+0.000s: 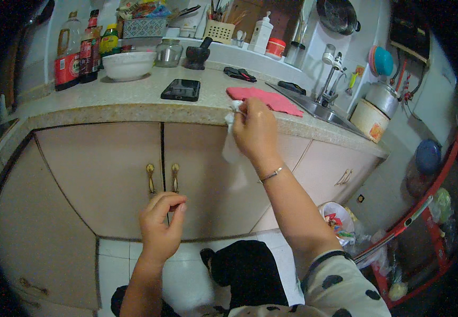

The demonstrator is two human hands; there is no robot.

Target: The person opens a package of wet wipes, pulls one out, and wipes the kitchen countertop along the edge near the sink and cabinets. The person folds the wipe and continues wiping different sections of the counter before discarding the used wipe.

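My right hand point(254, 128) is shut on a thin white tissue or piece of film point(232, 144), which hangs down past the front edge of the countertop point(130, 111). Just behind that hand, a folded pink cloth point(284, 104) lies on the counter beside the sink. My left hand point(161, 226) is lower, in front of the cabinet doors point(106, 174) and near their brass handles. Its thumb and curled fingers come together, and I see nothing held in them. A black smartphone point(181, 90) rests on the counter to the left of the cloth.
A white bowl point(129, 65), sauce bottles point(89, 47), a glass jar point(169, 52) and a dark mortar with pestle point(198, 54) line the back. The steel sink point(328, 113) and faucet point(328, 85) are at right. A waste bin point(338, 220) and red rack point(431, 194) stand low at right.
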